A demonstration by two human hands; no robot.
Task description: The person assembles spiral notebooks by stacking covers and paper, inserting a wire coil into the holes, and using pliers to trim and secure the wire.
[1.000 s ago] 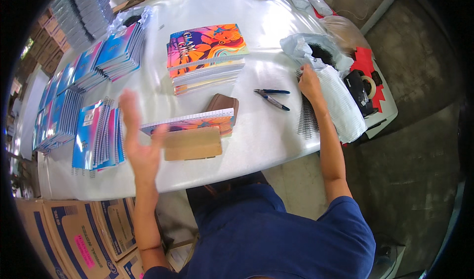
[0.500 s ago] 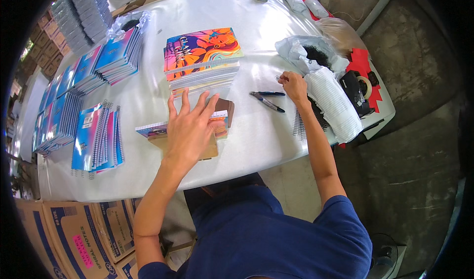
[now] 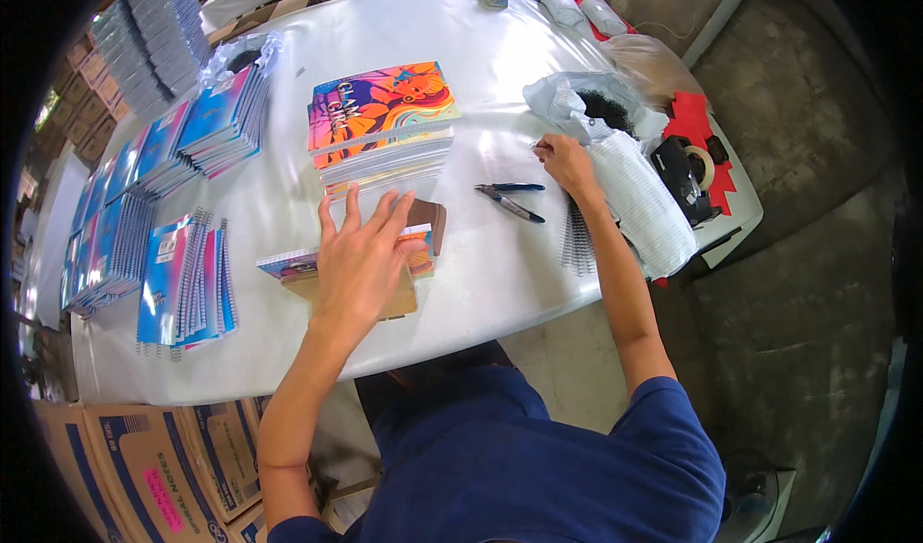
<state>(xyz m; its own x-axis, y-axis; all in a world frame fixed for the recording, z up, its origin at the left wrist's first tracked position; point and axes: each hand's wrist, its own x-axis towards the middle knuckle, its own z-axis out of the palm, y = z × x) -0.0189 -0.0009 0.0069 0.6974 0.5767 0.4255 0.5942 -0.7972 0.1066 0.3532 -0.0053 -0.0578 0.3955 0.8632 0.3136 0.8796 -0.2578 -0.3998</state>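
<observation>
My left hand (image 3: 361,264) lies with fingers spread over a small upright block of colourful unbound pages (image 3: 420,254), beside a brown cardboard piece (image 3: 402,301). Its fingertips reach toward a thick pile of sheets topped by an orange and purple illustrated cover (image 3: 385,110). To the right, my right hand (image 3: 567,165) has thumb and fingers pinched together just above the table; what they hold, if anything, is too small to make out. Blue-black handled pliers (image 3: 511,202) rest on the table between my hands. Several wire coils (image 3: 577,240) lie under my right forearm.
Finished blue and pink spiral notebooks (image 3: 173,274) stand in stacks along the left. A plastic bag of black coils (image 3: 601,110), a white wrapped roll (image 3: 644,202) and a tape dispenser (image 3: 687,182) occupy the right edge. Cardboard boxes (image 3: 159,466) sit below the table at left.
The view has shifted slightly, so things on the table appear a little further left. My left hand stays over the pages, and my right hand stays pinched near the bag.
</observation>
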